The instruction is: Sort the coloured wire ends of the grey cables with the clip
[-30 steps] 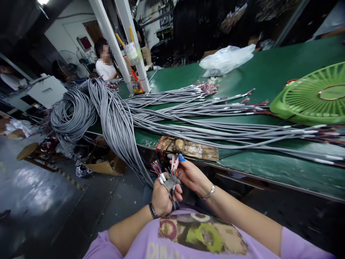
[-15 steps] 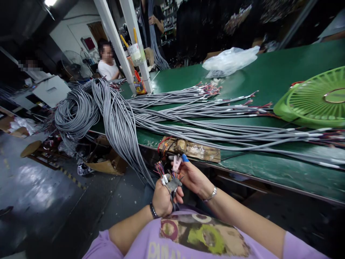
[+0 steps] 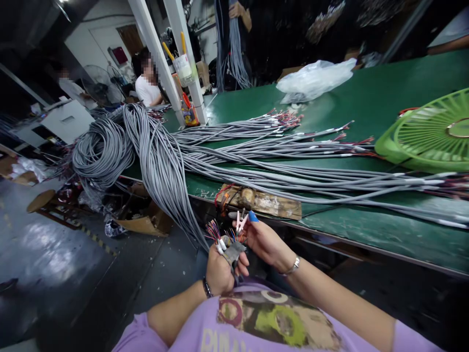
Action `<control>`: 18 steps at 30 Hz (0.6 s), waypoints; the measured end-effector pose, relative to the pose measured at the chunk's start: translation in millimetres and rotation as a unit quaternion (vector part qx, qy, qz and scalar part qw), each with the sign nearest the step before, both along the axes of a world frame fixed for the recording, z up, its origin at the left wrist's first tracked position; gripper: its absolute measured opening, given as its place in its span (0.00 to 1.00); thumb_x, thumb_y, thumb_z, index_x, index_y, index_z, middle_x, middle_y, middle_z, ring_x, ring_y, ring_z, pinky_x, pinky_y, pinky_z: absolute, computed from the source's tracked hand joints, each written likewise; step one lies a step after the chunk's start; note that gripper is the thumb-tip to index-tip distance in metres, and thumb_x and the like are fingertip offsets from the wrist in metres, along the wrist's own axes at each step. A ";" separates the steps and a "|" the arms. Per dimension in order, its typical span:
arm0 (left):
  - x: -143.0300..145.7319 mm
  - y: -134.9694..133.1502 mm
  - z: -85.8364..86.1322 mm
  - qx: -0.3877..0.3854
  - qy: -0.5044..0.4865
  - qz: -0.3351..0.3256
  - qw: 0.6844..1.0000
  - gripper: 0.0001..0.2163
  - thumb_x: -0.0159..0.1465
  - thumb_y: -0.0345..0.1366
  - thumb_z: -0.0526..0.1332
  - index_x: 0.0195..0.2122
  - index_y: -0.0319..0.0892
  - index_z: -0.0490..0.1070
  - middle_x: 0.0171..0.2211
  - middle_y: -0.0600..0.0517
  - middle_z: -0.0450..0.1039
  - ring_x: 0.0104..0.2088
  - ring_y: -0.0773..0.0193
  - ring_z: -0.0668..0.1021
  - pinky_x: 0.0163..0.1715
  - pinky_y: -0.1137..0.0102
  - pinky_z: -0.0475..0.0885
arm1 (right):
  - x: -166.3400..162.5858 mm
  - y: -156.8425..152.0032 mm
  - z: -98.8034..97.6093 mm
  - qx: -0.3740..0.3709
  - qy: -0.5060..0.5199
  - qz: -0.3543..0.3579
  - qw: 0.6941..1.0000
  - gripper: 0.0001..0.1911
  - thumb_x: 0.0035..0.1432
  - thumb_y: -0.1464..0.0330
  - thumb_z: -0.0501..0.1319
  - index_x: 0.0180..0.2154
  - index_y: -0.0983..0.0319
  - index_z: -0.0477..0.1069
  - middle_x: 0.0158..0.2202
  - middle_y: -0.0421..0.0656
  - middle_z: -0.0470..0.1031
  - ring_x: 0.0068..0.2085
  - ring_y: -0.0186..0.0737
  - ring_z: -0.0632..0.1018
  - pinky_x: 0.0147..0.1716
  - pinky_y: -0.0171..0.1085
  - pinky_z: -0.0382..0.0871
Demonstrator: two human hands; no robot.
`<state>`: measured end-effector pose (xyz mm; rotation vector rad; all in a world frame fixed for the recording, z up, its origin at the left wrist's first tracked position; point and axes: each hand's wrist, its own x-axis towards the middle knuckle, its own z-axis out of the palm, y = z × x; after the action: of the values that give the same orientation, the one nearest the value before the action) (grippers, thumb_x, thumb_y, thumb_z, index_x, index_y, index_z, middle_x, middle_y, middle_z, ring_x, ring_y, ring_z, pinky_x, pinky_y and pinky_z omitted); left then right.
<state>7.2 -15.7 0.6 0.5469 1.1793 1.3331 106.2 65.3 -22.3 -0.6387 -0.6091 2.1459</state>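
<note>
My left hand (image 3: 220, 271) is closed around a bundle of grey cables, whose thin coloured wire ends (image 3: 213, 230) fan out above the fist. White sleeves (image 3: 222, 244) and a piece of grey wrap (image 3: 234, 250) sit on the bundle. My right hand (image 3: 267, 242), blue tape on one fingertip, pinches a small pale pink V-shaped clip (image 3: 241, 222), much like a clothespin. It is just above and to the right of the wire ends; whether the clip touches a wire, I cannot tell.
Long grey cables (image 3: 256, 168) lie across the green table (image 3: 252, 100), some hanging over its front edge. A wooden board (image 3: 278, 204) with a soldered-looking lump is at that edge. A green fan (image 3: 432, 132) stands right, a plastic bag (image 3: 317, 80) behind. Other people (image 3: 146, 90) are farther back.
The pink clip has turned and its two arms now show spread apart. My hands stay nearly in place. At the back, a person's hand with hanging cables has moved right.
</note>
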 end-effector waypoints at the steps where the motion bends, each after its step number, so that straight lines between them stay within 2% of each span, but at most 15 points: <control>1: -0.1 1.5 0.0 0.000 -0.001 0.001 1.000 0.14 0.48 0.45 0.64 0.23 0.38 0.66 0.15 0.53 0.70 0.10 0.71 0.69 0.09 0.78 0.52 | -0.3 0.7 0.3 -0.007 0.003 0.005 1.000 0.16 0.51 0.56 0.63 0.32 0.64 0.75 0.28 0.43 0.74 0.26 0.34 0.71 0.28 0.34 0.66; 4: 0.2 5.3 -1.2 -0.006 -0.005 0.002 1.000 0.14 0.47 0.45 0.64 0.23 0.38 0.67 0.14 0.53 0.70 0.10 0.71 0.68 0.09 0.78 0.51 | -2.0 2.4 3.7 -0.030 0.016 0.011 0.999 0.15 0.51 0.56 0.63 0.31 0.63 0.74 0.25 0.42 0.74 0.25 0.34 0.71 0.27 0.35 0.66; 9: 1.3 7.2 -4.5 -0.015 0.007 -0.003 1.000 0.13 0.48 0.43 0.63 0.23 0.38 0.66 0.14 0.53 0.70 0.10 0.71 0.68 0.09 0.78 0.51 | -7.4 3.7 6.2 -0.061 0.027 -0.019 0.998 0.13 0.50 0.57 0.65 0.29 0.61 0.73 0.23 0.41 0.73 0.23 0.35 0.71 0.25 0.35 0.65; 13: 0.4 4.6 -5.1 -0.021 0.016 -0.008 1.000 0.13 0.48 0.44 0.64 0.23 0.38 0.66 0.14 0.53 0.69 0.10 0.71 0.68 0.09 0.78 0.51 | -7.7 3.2 1.7 -0.067 0.037 -0.019 0.997 0.15 0.51 0.55 0.63 0.30 0.61 0.72 0.26 0.41 0.74 0.25 0.35 0.71 0.26 0.34 0.67; 15: -0.7 2.1 -4.9 -0.015 0.018 -0.006 1.000 0.14 0.49 0.45 0.64 0.23 0.38 0.66 0.14 0.53 0.70 0.10 0.71 0.69 0.09 0.78 0.51 | -4.0 1.7 -1.0 -0.066 0.041 -0.001 0.997 0.18 0.50 0.53 0.63 0.32 0.61 0.72 0.29 0.42 0.75 0.26 0.34 0.72 0.27 0.34 0.67; 18: -3.1 -2.0 -6.3 -0.003 0.025 -0.001 1.000 0.15 0.49 0.46 0.64 0.23 0.38 0.67 0.15 0.53 0.70 0.10 0.71 0.69 0.09 0.78 0.52 | 6.1 -4.5 -3.2 -0.043 0.035 0.064 0.996 0.22 0.49 0.50 0.62 0.33 0.62 0.72 0.31 0.43 0.75 0.27 0.34 0.72 0.27 0.33 0.66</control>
<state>4.1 -17.7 -5.8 0.5809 1.2226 1.3206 112.3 60.8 -25.5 -0.5813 -0.5350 2.3143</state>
